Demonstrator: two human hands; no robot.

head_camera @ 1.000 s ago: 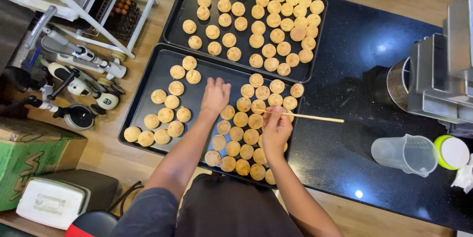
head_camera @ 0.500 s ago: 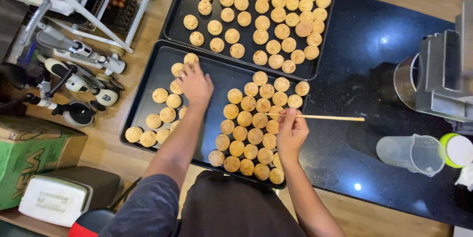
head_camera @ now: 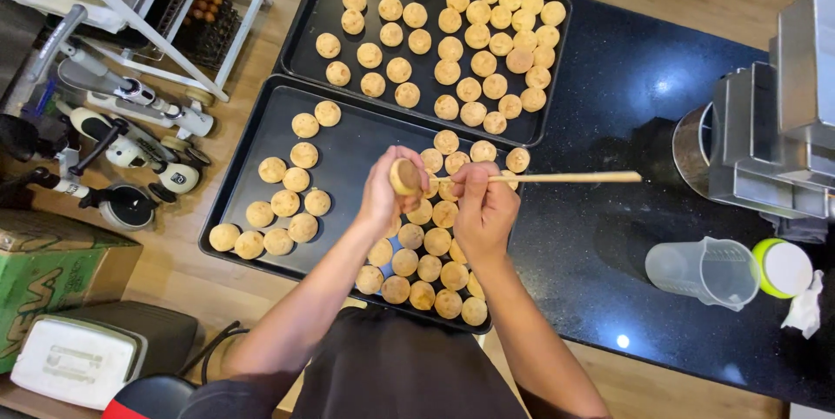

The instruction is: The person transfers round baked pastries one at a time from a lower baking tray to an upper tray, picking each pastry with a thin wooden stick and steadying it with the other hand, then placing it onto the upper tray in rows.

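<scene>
Pastry ball (head_camera: 405, 176), lying on the near tray (head_camera: 348, 177) half a second ago, is now being gripped in the closed left hand (head_camera: 383, 195) above that tray, while a thin wooden stick (head_camera: 570, 178) is being pinched in the closed right hand (head_camera: 484, 210) and pointed at it; piercing is judged to be starting. Both trays are being supported on a black speckled counter (head_camera: 609, 236), with wooden flooring and hand tools (head_camera: 122, 136) seen at left.

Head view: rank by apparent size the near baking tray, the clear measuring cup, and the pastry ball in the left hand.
1. near baking tray
2. clear measuring cup
3. pastry ball, though it is raised toward the camera in the left hand
</scene>
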